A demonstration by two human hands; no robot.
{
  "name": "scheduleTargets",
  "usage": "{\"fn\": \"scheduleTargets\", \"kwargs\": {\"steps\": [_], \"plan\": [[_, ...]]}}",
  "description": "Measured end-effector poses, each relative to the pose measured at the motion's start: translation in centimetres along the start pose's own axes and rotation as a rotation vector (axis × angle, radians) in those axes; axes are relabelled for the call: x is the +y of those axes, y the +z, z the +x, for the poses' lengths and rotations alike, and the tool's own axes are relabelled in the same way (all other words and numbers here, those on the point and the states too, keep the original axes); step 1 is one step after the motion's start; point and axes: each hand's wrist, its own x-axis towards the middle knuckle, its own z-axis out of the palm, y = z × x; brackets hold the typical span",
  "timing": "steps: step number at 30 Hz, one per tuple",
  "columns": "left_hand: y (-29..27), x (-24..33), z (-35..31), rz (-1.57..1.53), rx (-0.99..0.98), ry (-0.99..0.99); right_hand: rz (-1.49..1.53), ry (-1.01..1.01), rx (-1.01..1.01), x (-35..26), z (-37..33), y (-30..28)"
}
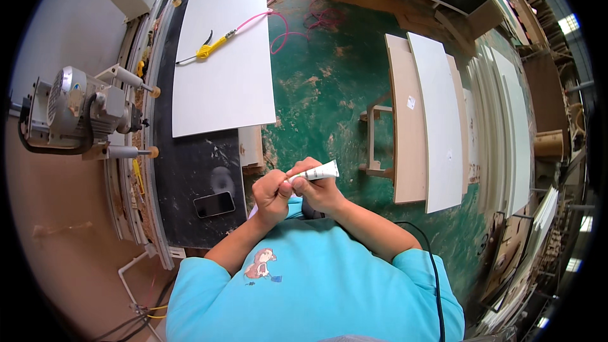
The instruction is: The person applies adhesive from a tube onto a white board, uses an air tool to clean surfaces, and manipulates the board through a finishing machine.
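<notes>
In front of my chest I hold a small white squeeze tube (322,171), its flat crimped end pointing up and to the right. My right hand (321,193) is closed around the tube's body, thumb along its side. My left hand (271,195) is closed at the narrow end, knuckles against the right hand; its fingers hide the tip and any cap. To the left, on the black bench top (183,180), lies a dark-screened phone (214,204). A white panel (225,92) rests farther along the bench, with a yellow air blow gun (212,47) on it.
A motor unit (79,104) with rollers lines the bench's left side. A pink air hose (279,23) trails from the blow gun to the dusty green floor (310,104). At right, boards (437,114) lie on a stand (379,136), beside more stacked panels (506,126).
</notes>
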Motion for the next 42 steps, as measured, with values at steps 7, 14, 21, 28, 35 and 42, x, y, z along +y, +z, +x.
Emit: {"fn": "scheduleTargets", "kwargs": {"steps": [7, 14, 21, 28, 35, 42], "plan": [[-0.6, 2.0, 3.0, 0.194, -0.136, 0.148, 0.336, 0.093, 0.170, -2.3, -0.6, 0.8], [-4.4, 0.2, 2.0, -0.360, -0.259, -0.317, -0.049, -0.204, -0.101, -1.3, 1.6, 0.8], [-3.2, 0.7, 5.6, 0.126, -0.478, -0.070, 0.532, 0.004, 0.218, -1.0, -0.2, 0.3], [-3.5, -0.6, 3.4, -0.498, -0.460, -0.404, 0.584, -0.003, 0.123, -1.2, 0.8, 1.0], [-4.6, -0.4, 3.9, -0.350, -0.302, -0.353, 0.365, 0.127, 0.236, -2.0, 1.9, 0.7], [-7.3, -2.3, 5.9, -0.158, -0.114, -0.360, 0.393, 0.079, 0.339, -1.4, 2.5, -1.7]]}}
